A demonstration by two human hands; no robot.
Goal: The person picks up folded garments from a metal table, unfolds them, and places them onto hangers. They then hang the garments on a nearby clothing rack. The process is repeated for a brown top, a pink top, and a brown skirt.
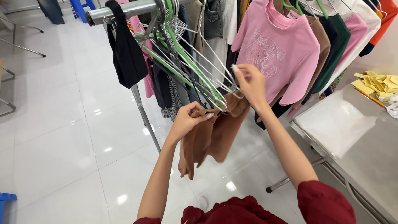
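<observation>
My left hand (188,119) pinches the top edge of a brown garment (215,132) that hangs down in front of me. My right hand (250,85) grips the other side of that garment where it meets the end of a hanger. A bunch of green and grey wire hangers (186,70) slopes down from a metal clothes rail (124,10) to the garment. A pink T-shirt (277,49) with a light print hangs just behind my right hand.
More clothes hang on the rail: a black piece (126,54), brown, dark green, pink and orange tops (348,33). A steel table (365,153) at the right carries a clear plastic bag (336,124) and yellow paper tags (379,83). The floor (62,137) is glossy white tile.
</observation>
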